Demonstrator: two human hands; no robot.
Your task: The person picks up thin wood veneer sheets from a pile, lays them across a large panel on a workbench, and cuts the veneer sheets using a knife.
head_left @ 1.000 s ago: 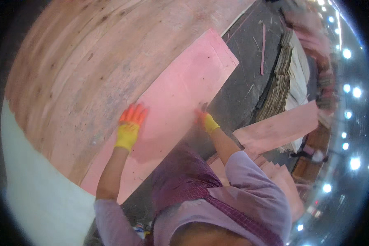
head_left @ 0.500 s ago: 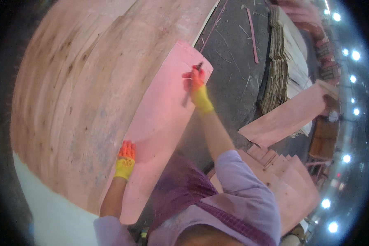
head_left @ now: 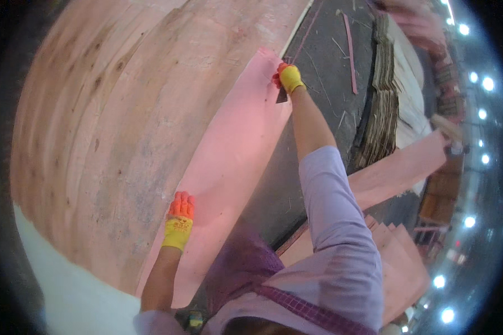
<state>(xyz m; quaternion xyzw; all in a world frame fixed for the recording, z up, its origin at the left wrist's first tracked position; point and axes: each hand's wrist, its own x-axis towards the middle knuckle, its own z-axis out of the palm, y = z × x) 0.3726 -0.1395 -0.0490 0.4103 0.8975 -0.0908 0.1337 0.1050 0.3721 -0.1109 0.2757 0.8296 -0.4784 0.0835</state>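
A long pink wood veneer sheet (head_left: 229,145) lies over the larger veneer surface (head_left: 112,123), running from near my body to the far right edge. My left hand (head_left: 180,215), in a yellow glove with orange fingers, rests flat on the near part of the sheet, fingers stretched out. At its far right end, my gloved right hand (head_left: 288,77) is closed round a knife. The knife's broad dark blade (head_left: 282,95) shows below the fist at the sheet's edge; its handle is hidden by the fingers.
On the right, a thick stack of veneer (head_left: 379,89) stands on the dark floor (head_left: 324,67), where thin offcut strips (head_left: 350,53) lie. Another pink sheet (head_left: 399,167) slants beside it, above a pile of pink sheets (head_left: 399,257). A pale surface (head_left: 78,296) is at lower left.
My right hand has moved up and right with the knife, from over the sheet to its far right edge. My left hand stays on the sheet, slightly further right in view.
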